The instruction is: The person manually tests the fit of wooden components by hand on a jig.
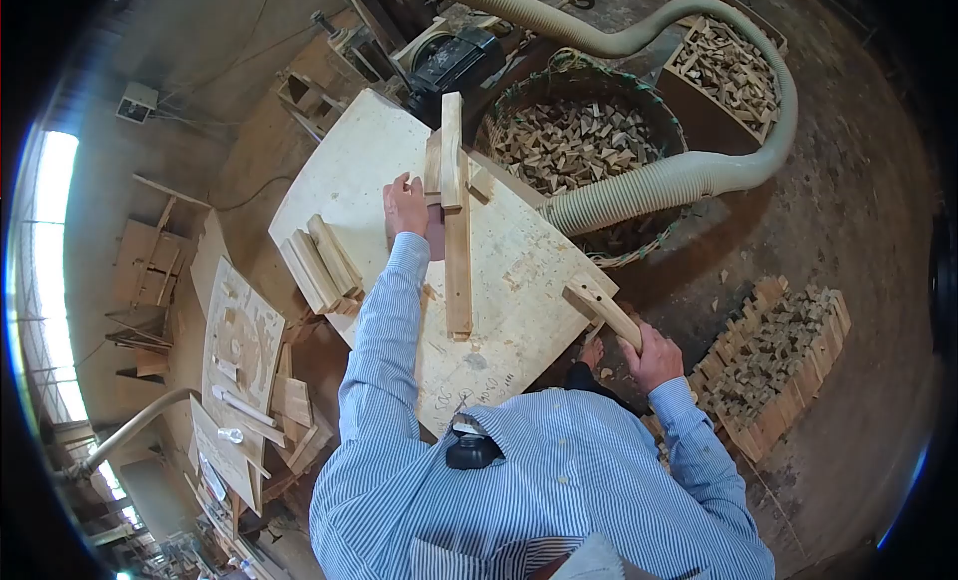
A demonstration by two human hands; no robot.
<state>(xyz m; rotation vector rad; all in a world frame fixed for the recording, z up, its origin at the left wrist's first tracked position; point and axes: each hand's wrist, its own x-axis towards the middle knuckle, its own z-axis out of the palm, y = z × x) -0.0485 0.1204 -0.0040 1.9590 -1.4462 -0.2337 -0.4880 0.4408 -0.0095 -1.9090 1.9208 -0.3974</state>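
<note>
My left hand (pixel 406 204) reaches across the plywood table (pixel 344 171) and rests its fingers against a long wooden strip (pixel 457 266) that lies lengthwise on the table, next to a shorter upright strip (pixel 451 149). At the table's near right edge my right hand (pixel 655 356) grips a short wooden piece (pixel 602 309) and holds it just over the edge. A small stack of wooden strips (pixel 321 264) lies on the table to the left of my left arm.
A round basket (pixel 639 106) full of small wood offcuts stands beyond the table, with a thick flexible dust hose (pixel 689 171) curving around it. A crate of offcuts (pixel 726 66) sits further back. Stacked wood blocks (pixel 773 361) lie on the floor at right. Boards clutter the left.
</note>
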